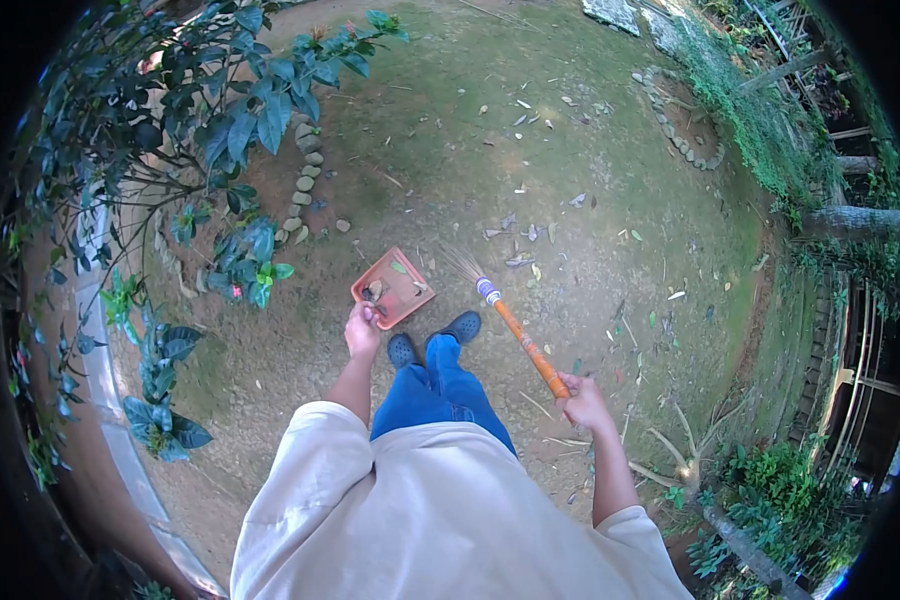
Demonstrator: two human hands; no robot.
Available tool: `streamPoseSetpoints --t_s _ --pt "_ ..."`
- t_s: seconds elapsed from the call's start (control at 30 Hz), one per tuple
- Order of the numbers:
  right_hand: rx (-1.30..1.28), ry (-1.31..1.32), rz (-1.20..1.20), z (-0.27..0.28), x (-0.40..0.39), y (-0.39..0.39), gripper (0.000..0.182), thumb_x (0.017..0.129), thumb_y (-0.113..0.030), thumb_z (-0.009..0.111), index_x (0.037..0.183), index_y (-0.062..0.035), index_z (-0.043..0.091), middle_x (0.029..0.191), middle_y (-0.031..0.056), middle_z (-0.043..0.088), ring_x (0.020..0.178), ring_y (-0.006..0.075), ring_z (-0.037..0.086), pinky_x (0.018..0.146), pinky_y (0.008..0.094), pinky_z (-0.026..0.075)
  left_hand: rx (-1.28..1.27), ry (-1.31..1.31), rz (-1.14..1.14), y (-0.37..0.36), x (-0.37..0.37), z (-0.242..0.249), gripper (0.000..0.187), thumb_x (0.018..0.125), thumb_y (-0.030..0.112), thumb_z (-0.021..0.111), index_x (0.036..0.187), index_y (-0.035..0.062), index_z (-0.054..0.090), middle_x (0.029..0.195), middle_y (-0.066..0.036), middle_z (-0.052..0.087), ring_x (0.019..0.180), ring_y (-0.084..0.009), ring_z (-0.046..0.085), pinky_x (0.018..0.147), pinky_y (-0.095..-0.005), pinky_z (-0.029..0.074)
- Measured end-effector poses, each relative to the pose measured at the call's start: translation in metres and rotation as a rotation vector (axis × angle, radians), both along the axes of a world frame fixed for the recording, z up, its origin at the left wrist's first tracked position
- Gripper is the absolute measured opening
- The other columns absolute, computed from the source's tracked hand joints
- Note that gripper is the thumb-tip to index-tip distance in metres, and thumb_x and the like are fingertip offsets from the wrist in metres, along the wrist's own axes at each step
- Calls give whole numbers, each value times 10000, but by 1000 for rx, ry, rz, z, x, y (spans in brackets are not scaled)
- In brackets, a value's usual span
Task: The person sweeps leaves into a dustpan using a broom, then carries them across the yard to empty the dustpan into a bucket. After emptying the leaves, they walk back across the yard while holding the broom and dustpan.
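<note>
My left hand [363, 330] is closed on the near left edge of an orange dustpan [402, 302]. A few leaves, one of them green, lie in the pan, just ahead of my feet. In my right hand [585, 402] is the orange handle of a stick broom [520, 335], gripped near its upper end. Purple and white binding wraps the broom above its thin bristles, which point forward and left, close to the pan's right side. Several dry leaves [520, 259] are scattered on the ground beyond the bristles.
A leafy shrub [260, 100] reaches in from the left, beside a curved row of stones [305, 180]. Another stone ring [705, 162] lies at far right. Bare branches [685, 460] and a tree trunk [755, 560] are at lower right. A concrete edge [115, 390] runs along the left.
</note>
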State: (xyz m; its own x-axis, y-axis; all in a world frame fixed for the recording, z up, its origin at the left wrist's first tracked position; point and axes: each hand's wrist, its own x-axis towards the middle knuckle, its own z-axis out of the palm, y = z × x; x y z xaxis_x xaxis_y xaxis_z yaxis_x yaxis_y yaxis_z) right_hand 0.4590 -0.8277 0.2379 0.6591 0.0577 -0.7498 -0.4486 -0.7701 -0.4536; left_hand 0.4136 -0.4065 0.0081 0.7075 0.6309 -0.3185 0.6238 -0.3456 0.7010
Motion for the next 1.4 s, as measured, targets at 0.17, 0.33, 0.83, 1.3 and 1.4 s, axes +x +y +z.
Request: streamPoseSetpoints --t_s 0.17,0.33,0.83,1.3,1.4 --pt "29 139 -50 23 -9 5 638 687 -32 680 1318 -35 587 796 82 678 537 101 575 495 276 456 -36 -2 1 1 -5 -9 250 827 49 676 1059 124 619 987 -102 666 934 -283 653 835 -395 511" --pt "89 165 -71 49 -19 -1 650 682 24 664 1324 8 565 906 81 696 557 95 581 509 245 465 -42 -7 28 1 -9 -2 240 831 54 672 1055 118 617 993 -116 666 918 -297 654 829 -402 513" --pt "-65 -118 173 -2 14 13 692 679 11 658 1355 42 514 1078 127 696 634 132 632 589 290 505 7 -31 94 12 -32 1 236 829 -3 669 1040 81 605 916 -98 683 869 -230 667 806 -353 512" --pt "-38 51 307 49 18 37 646 671 -6 686 1310 -55 602 972 88 703 679 128 627 627 290 508 -29 -19 123 16 -24 -7 243 825 0 668 1046 81 607 912 -87 681 871 -222 663 825 -348 511" --pt "24 -51 287 48 2 24 650 667 0 682 1311 -43 599 932 71 704 628 112 608 583 279 490 -26 -31 121 17 -28 -14 244 826 1 669 1048 83 611 911 -80 681 867 -214 661 827 -346 513"
